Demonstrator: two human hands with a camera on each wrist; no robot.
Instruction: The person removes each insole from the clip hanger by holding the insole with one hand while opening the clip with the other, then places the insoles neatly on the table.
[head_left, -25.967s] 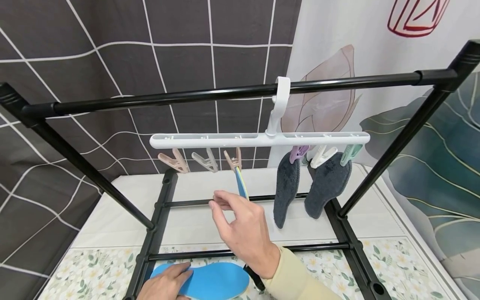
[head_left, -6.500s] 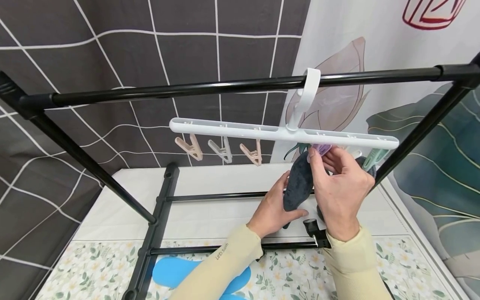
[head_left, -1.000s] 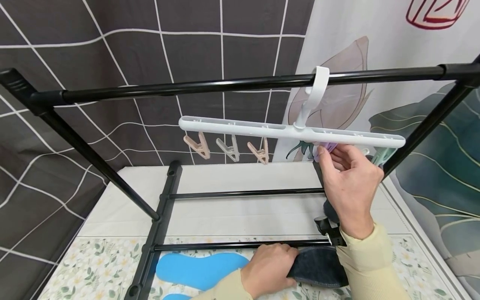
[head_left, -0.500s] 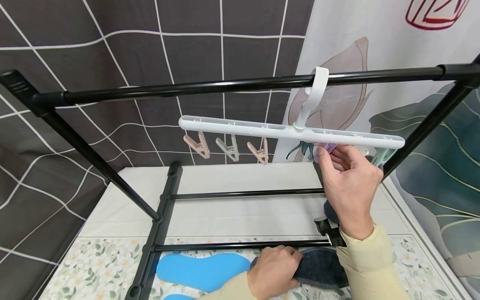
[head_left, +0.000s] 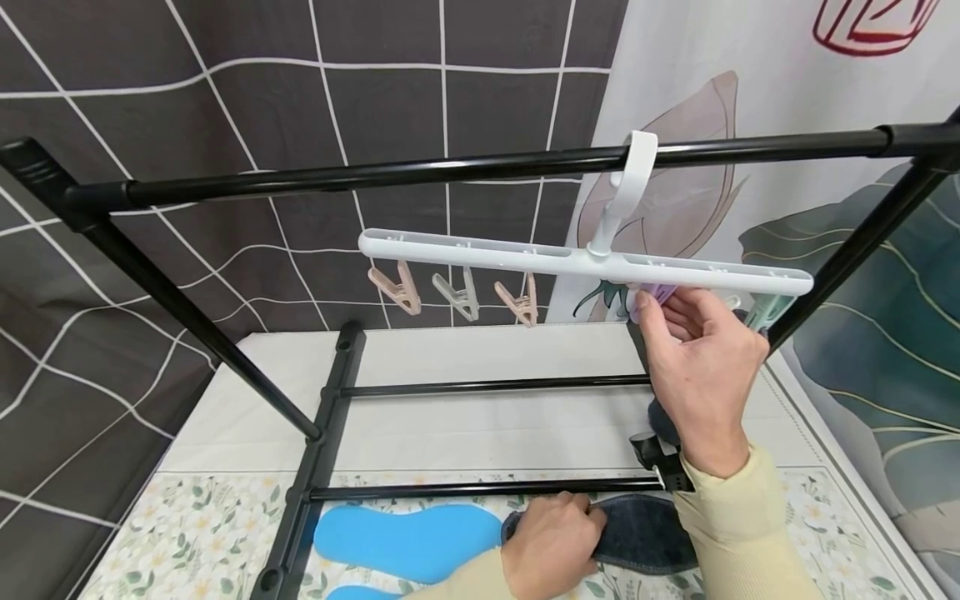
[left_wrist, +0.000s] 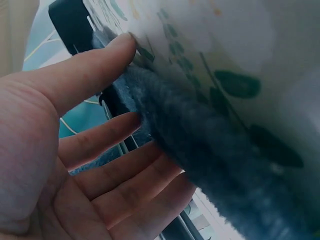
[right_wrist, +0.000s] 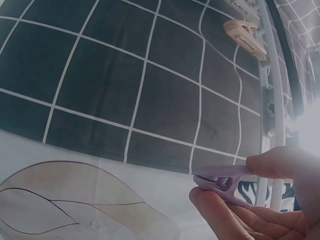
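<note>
Insole (head_left: pixel 647 533) now off purple clip (right_wrist: pixel 220 171), lying under left hand (head_left: pixel 553 543).

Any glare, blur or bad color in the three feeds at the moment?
Head: evenly lit, the blue insole and black rack crisp; left wrist: dim, with the dark insole cast bluish and the floral cloth soft; right wrist: strong glare at the right edge, hazing the area near the white hanger bar, though the purple clip reads clearly.

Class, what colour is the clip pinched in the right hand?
The clip is light purple; the right wrist view shows it best.
</note>
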